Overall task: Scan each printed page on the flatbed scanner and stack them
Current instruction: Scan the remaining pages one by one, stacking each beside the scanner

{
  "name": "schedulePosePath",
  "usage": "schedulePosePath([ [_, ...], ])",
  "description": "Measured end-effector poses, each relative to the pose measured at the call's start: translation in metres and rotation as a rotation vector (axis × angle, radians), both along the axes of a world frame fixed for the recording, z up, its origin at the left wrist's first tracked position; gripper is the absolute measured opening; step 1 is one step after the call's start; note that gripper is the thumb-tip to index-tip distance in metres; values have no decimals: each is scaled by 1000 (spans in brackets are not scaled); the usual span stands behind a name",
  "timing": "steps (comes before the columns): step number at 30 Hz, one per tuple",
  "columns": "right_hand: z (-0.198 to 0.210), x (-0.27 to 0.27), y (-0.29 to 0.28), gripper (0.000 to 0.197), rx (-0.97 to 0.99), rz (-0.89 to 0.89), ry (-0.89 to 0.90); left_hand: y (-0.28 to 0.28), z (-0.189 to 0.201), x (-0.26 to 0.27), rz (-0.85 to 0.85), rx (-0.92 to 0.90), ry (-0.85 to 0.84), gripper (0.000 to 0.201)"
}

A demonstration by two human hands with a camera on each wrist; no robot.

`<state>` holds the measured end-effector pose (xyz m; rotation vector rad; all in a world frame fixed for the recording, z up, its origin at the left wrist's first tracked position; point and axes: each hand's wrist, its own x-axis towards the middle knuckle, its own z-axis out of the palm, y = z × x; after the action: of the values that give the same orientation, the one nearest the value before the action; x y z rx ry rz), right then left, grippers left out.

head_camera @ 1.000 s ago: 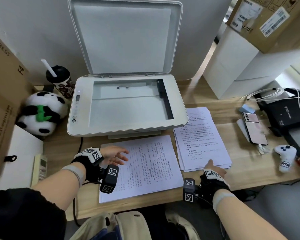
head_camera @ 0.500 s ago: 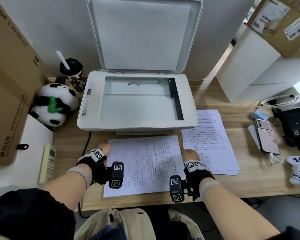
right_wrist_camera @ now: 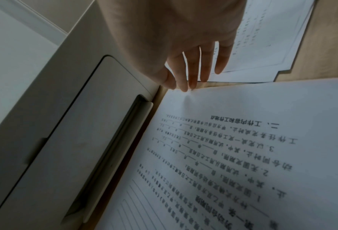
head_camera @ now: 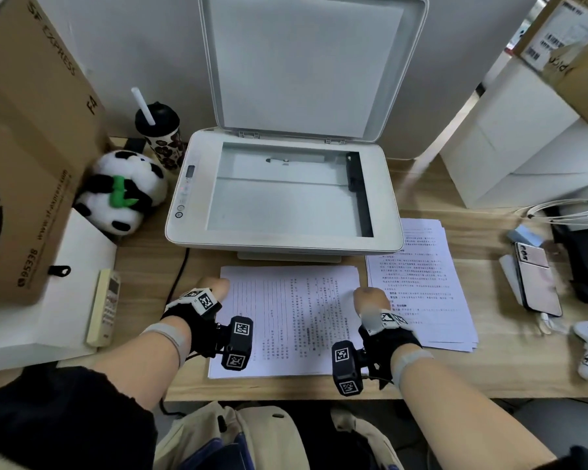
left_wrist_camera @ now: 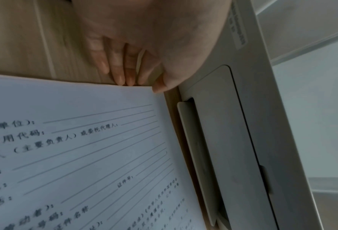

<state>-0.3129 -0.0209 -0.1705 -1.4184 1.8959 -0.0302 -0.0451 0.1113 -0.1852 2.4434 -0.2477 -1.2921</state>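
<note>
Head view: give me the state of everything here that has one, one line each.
Scanner lid: raised, upright.
Scanner glass: bare, no page on it.
Front page stack: flat on the desk, print up.
Right page stack: flat, edges fanned.
Left hand: fingertips at the front stack's left edge.
Right hand: fingertips at its right edge.
</note>
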Motion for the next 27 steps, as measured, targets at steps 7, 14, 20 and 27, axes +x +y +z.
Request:
schedulePosePath([
  [7,6,-1,3,36,48,37,-127,1,1,-2,-35,-7,-27,27],
  [14,7,-2,6,35,1,-19,-168,2,-1,-1,-94,34,-81,28],
  [20,9,-5,7,36,8,27,-124,2,5,0,-161,62,-75,23],
  [27,7,-4,10,38,18,32,-81,5,1,-1,-148,53,-73,25],
])
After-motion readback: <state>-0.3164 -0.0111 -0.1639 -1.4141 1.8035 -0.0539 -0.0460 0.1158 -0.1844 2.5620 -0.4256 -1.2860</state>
